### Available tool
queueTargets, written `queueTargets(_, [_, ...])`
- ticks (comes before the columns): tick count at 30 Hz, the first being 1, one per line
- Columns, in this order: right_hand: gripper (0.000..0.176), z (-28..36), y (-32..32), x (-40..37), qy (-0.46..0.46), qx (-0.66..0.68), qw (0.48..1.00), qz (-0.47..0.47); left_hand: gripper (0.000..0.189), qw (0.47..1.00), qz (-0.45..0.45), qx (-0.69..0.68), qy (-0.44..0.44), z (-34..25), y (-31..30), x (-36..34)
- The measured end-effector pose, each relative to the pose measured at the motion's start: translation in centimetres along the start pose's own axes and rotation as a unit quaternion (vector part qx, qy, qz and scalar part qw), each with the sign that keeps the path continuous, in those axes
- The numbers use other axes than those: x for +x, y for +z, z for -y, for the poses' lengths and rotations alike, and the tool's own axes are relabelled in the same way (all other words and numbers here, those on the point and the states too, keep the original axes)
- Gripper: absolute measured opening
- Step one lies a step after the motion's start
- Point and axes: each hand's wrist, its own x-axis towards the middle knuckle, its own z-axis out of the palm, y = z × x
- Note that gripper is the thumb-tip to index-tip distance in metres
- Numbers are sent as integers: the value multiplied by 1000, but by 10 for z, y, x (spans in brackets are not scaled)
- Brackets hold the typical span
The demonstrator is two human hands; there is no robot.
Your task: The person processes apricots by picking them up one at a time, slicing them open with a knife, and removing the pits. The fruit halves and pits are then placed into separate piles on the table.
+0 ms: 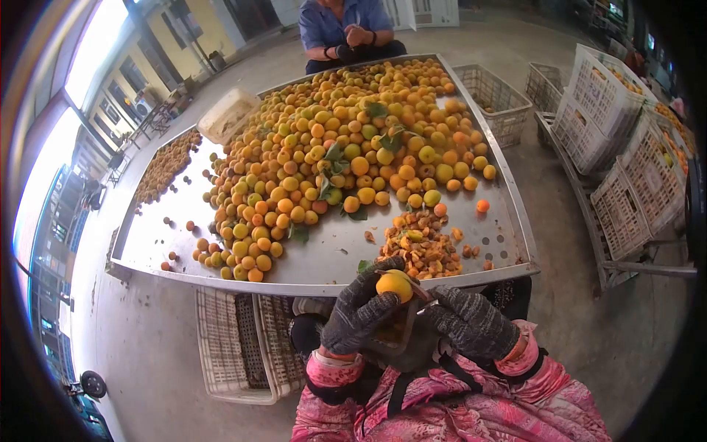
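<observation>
Tabletop (324,264): I see mostly whole fruit (317,147) left up to the far edge, fewer opened pieces (418,249) toward the near right corner. My left grip (359,313) clasps one yellow fruit (395,285) by the near edge; my right grip (475,322), I can't tell.

We're counting one table (324,254), one white tub (229,116) and one person (345,22) opposite. We're seeing two gloves, one on our left hand (361,313), one on our right hand (475,324), and one held yellow fruit (395,286). Crates? We're making it at least two below (239,346), and several rightward (600,121); piled fruits (302,147) are defying our count.
</observation>
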Motion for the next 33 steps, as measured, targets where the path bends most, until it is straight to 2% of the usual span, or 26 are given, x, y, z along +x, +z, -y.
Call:
queueTargets(1, [33,-3,7,-1,1,-1,1000,-3,48,1000,2,25,2,2,-2,-1])
queueTargets(2, [33,-9,20,-3,-41,-52,996,-63,48,1000,5,25,3,6,7,-2])
queueTargets(3, [34,-11,31,-3,-82,-103,984,-122,47,995,-23,-87,30,13,24,-2])
queueTargets(4, [34,-6,39,-2,-82,-104,984,-122,46,977,-51,-199,56,20,35,-3])
queueTargets(5, [34,1,46,0,-5,3,988,-157,46,977,-50,-201,56,27,40,-2])
queueTargets(6, [35,5,49,0,73,111,973,-187,45,982,-95,-151,60,35,42,-2])
queueTargets(7, [35,0,49,-2,73,110,973,-187,46,983,-139,-100,63,42,41,-2])
queueTargets(9, [37,-13,46,-9,70,28,989,-130,46,985,-156,-61,47,44,31,-4])
queueTargets(11, [37,-14,27,-11,49,66,991,-103,41,999,-35,-3,5,21,24,-4])
queueTargets(13, [37,-4,9,-5,25,104,991,-75,40,999,-19,37,-21,1,16,0])
queueTargets(15, [37,12,-4,1,111,117,987,-24,39,996,-5,79,-47,0,14,-1])
queueTargets(16, [37,7,2,1,110,117,987,-24,38,990,-24,137,22,9,15,-3])
queueTargets(17, [35,-3,15,0,22,-7,997,-73,38,976,-43,193,89,17,18,-4])
queueTargets(18, [33,-10,26,-2,-67,-130,982,-121,38,976,-43,194,89,23,27,-3])
queueTargets(19, [33,-11,37,-3,-67,-130,982,-122,39,989,-103,73,79,30,38,-2])
queueTargets(20, [32,-11,47,-4,-9,-79,986,-146,43,983,-162,-51,68,35,45,-1])
queueTargets(21, [32,-10,52,-5,51,-29,984,-168,43,983,-162,-54,69,38,45,-1])
queueTargets(22, [32,-9,52,-4,51,-31,984,-167,42,981,-171,-68,52,40,46,-1])
queueTargets(24, [33,-4,46,-1,36,66,976,-202,41,980,-177,-80,32,35,46,0])
queueTargets(25, [33,-1,40,-1,38,66,976,-204,38,990,-133,-52,4,25,43,-1])
queueTargets(26, [34,2,33,-2,67,133,973,-176,35,995,-91,-25,-23,16,39,-2])
queueTargets(27, [36,3,26,-2,93,200,964,-148,35,995,-91,-24,-22,9,32,-1])
queueTargets(29, [36,3,15,-1,105,172,972,-120,34,990,-52,82,-101,0,22,0])
queueTargets(30, [36,2,11,0,116,142,979,-89,34,990,-52,82,-100,3,21,-2])
queueTargets(32, [35,2,5,0,92,164,980,-66,32,995,-46,83,10,13,19,-6])
queueTargets(33, [35,1,3,1,70,186,979,-45,32,995,-45,83,10,17,18,-6])
